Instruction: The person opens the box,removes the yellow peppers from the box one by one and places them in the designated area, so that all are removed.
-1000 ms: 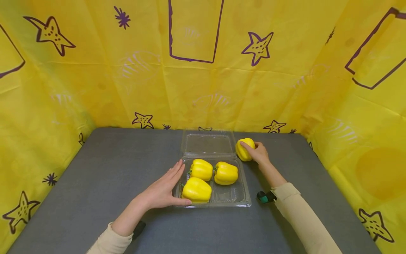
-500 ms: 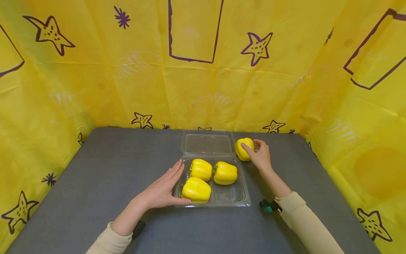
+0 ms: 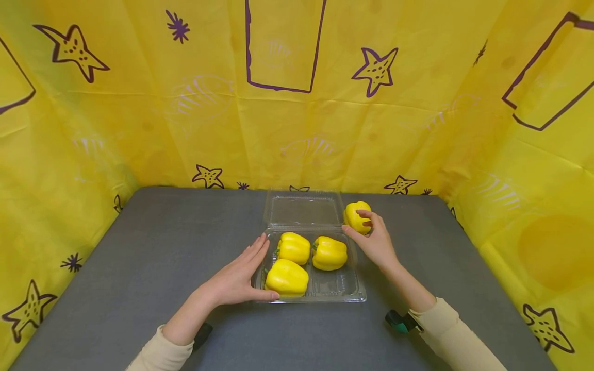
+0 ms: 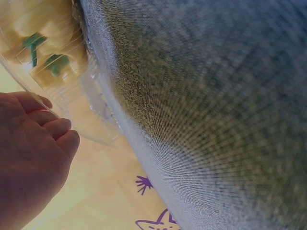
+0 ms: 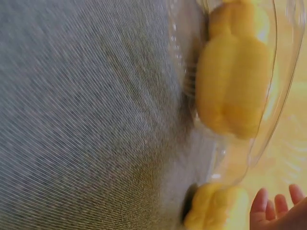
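Three yellow bell peppers lie in a clear plastic clamshell container [image 3: 336, 296]: a back left pepper [image 3: 295, 248], a back right pepper [image 3: 330, 253] and a front left pepper [image 3: 286, 278]. My left hand [image 3: 232, 275], fingers extended, rests along the container's left edge; the left wrist view shows its fingertips [image 4: 60, 127] at the clear wall. A fourth bell pepper [image 3: 356, 214] stands on the table, right of the raised-back lid [image 3: 303, 210]. In front of it is my right hand [image 3: 375, 246], fingers loosely bent and holding nothing; the right wrist view shows a gap between them.
A dark grey cloth covers the table [image 3: 162, 247]. Yellow printed curtains [image 3: 209, 129] enclose its back and both sides. The lid lies folded back behind the container, near the table's far edge.
My right hand has let go of the fourth pepper and drawn back toward me, its thumb swinging left to the container's corner. That pepper stays put. My left hand has not moved.
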`<state>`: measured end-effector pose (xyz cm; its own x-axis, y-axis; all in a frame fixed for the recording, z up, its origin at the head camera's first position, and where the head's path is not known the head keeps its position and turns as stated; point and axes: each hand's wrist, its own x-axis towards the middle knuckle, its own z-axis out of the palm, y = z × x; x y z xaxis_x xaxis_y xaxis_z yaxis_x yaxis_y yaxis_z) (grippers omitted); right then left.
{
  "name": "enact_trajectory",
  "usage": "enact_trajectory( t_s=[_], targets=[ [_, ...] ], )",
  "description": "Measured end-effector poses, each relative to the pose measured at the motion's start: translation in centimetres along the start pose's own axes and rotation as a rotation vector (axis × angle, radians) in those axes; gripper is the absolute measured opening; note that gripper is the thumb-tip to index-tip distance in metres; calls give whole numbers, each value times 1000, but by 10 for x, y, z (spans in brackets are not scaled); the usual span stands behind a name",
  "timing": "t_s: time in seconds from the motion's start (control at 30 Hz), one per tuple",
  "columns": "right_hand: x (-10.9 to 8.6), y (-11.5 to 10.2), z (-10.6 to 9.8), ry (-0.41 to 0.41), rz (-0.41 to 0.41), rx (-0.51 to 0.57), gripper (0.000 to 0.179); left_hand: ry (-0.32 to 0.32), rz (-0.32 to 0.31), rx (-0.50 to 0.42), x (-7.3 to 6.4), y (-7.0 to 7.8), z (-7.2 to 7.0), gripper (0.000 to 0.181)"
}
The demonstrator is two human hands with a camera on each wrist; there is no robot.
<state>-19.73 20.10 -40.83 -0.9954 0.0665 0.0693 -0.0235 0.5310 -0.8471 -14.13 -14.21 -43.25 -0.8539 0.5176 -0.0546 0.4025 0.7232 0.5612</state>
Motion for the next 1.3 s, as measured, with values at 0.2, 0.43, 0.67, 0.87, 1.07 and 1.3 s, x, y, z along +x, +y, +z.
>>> enact_trajectory(
  t_s=[0.2, 0.43, 0.67, 0.87, 1.07, 1.3],
  targets=[
    [-14, -5, 2, -106, -50, 41, 68, 3, 0, 2, 0, 0, 0, 126],
    [-23, -6, 8, -178, -174, 46, 70, -3, -6, 5, 0, 0, 0, 126],
    [-27, -2, 13, -238, -361, -62, 73, -6, -2, 5, 0, 1, -1, 126],
    [-27, -2, 18, -254, -481, -202, 78, -2, 2, 14, 0, 1, -1, 126],
    [-27, -1, 21, -280, -509, -282, 79, 7, 14, 26, 0, 2, -1, 125],
    [-24, 2, 25, -287, -527, -364, 81, 7, 8, 33, 0, 1, -1, 125]
  ],
)
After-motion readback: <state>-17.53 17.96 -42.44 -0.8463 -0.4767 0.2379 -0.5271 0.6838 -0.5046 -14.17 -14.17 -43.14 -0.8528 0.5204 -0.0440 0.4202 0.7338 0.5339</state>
